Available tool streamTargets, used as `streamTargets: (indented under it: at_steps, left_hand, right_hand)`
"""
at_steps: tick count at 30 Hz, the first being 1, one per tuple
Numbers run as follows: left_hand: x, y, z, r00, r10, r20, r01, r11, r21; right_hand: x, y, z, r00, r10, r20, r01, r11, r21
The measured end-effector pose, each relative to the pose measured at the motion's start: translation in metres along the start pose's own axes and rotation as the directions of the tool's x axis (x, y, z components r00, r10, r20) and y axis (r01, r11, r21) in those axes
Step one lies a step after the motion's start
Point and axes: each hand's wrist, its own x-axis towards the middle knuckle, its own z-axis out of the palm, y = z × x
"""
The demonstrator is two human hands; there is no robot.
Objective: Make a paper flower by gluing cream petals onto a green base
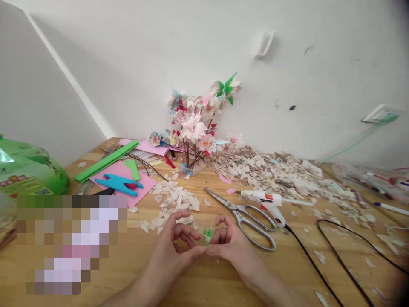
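A small piece with a bright green centre and pale petal-like bits (pixel 208 235) sits between my two hands, above the table's near part. My left hand (pixel 179 241) has its fingers curled, with thumb and fingertips at the piece's left side. From the right, my right hand (pixel 230 243) pinches it between thumb and curled fingers. Exactly how the fingertips grip its base is hard to see. Just beyond my hands lies a loose pile of whitish petals (pixel 179 198). Grey metal scissors (pixel 236 208) rest beside my right hand, blades partly overlapping.
A white glue gun (pixel 268 200) with a black cord (pixel 309 260) lies to the right. Handmade flowers (pixel 193 128) stand in a small cup by the wall. Dried scraps (pixel 277 170) cover the back right. Pink paper (pixel 145 185), green strips (pixel 107 161) and a green bag (pixel 28 166) lie left.
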Motion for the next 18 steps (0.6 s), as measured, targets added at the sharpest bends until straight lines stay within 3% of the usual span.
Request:
streamTargets:
  at_steps: [7, 13, 18]
  left_hand:
    - [-0.002, 0.002, 0.004, 0.998, -0.063, -0.003, 0.063, 0.995, -0.075]
    - [-0.002, 0.0, 0.001, 0.995, -0.093, 0.046, 0.098, 0.989, -0.112]
    - [-0.003, -0.002, 0.004, 0.999, -0.035, -0.034, 0.034, 0.998, -0.047]
  right_hand:
    - [0.001, 0.014, 0.004, 0.988, -0.149, -0.048, 0.147, 0.988, -0.04]
    - [0.001, 0.013, 0.004, 0.993, -0.115, -0.037, 0.114, 0.993, -0.025]
    - [0.001, 0.012, 0.004, 0.994, -0.113, -0.012, 0.113, 0.993, -0.021]
